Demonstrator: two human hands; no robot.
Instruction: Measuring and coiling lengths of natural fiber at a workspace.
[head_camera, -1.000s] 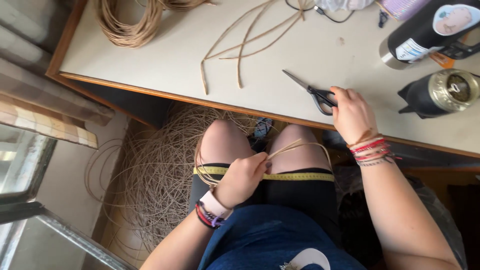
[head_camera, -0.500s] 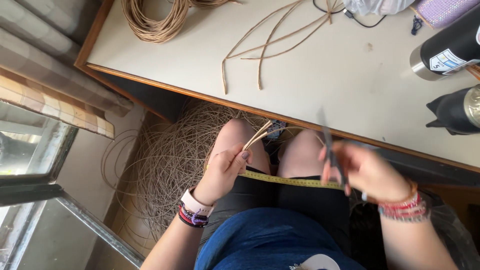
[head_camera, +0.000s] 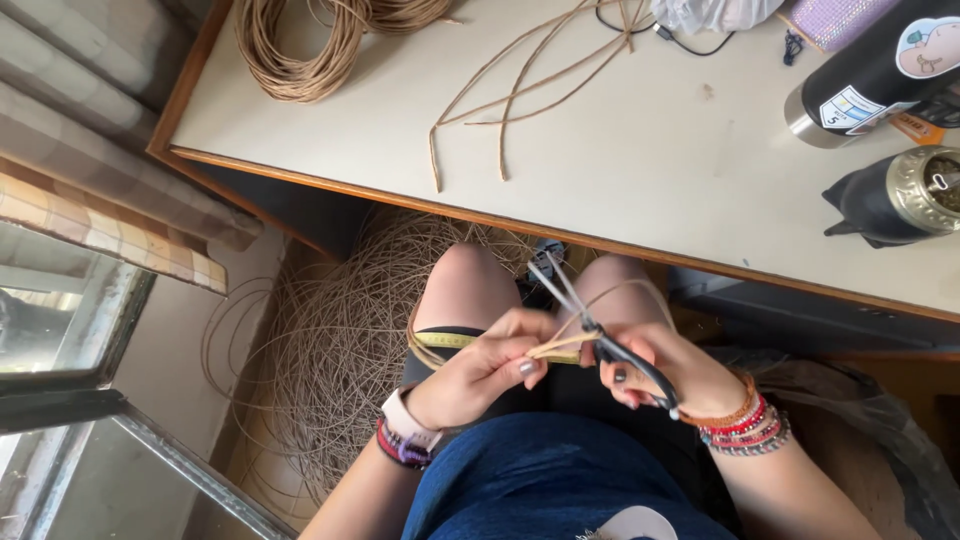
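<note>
Below the near edge of the pale, smooth-topped table (head_camera: 640, 170), over the person's lap, the left hand (head_camera: 480, 370) pinches thin tan reed strands (head_camera: 565, 345) between fingertips and thumb, while the right hand (head_camera: 665, 370) is curled through the black handles of scissors (head_camera: 590, 320) whose 2 slim metal blades stand open, touching the strands. A yellow measuring tape (head_camera: 450, 340) lies across the thighs beside the left hand, and a loose tangle of reed (head_camera: 340, 340) is heaped on the floor under the table. On the table lie a wound reed coil (head_camera: 295, 50), cut strips (head_camera: 510, 90), a black cylindrical bottle (head_camera: 880, 70) and a round embossed metal cup (head_camera: 915, 190), its contents unclear.
</note>
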